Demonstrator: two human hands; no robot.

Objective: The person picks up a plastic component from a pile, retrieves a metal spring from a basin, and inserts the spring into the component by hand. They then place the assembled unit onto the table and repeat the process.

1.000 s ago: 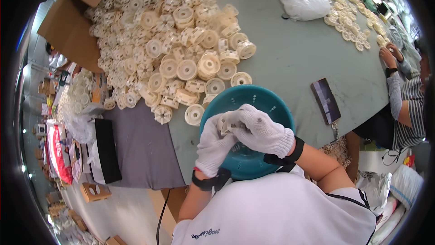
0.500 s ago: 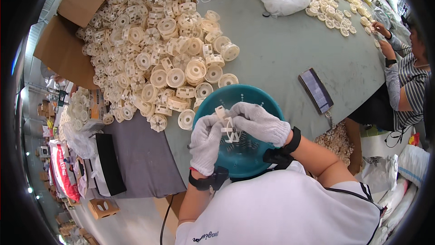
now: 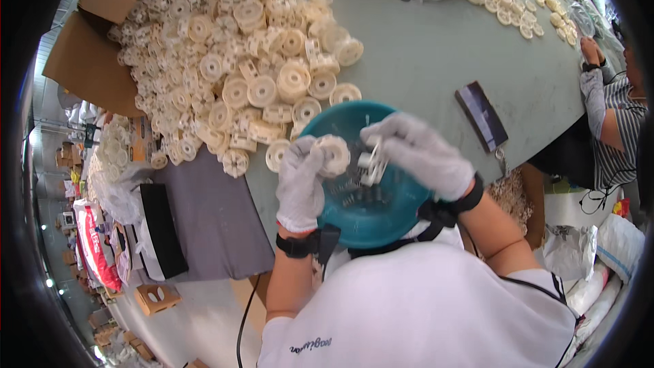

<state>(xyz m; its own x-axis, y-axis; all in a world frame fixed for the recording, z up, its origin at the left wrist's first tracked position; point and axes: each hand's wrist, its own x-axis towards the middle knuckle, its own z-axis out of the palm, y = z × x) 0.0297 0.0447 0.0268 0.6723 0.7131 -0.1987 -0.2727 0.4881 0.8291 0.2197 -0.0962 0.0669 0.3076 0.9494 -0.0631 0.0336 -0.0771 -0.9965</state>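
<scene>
Left hand (image 3: 300, 184) pinching cream wheel (image 3: 335, 156); right hand (image 3: 424, 155) pinching white frame (image 3: 372, 165) at wheel's 3 o'clock, long axis roughly 1–7.

There's some dark lettering (image 3: 311, 345) on the white shirt (image 3: 436, 300) around 6 o'clock, plus pale print (image 3: 107, 274) on a red-and-white bag (image 3: 92, 240) near 8.

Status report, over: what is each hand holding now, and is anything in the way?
Left hand: gripping round part. Right hand: gripping white part, blurred. Teal bowl below; nothing visibly in the way.
</scene>
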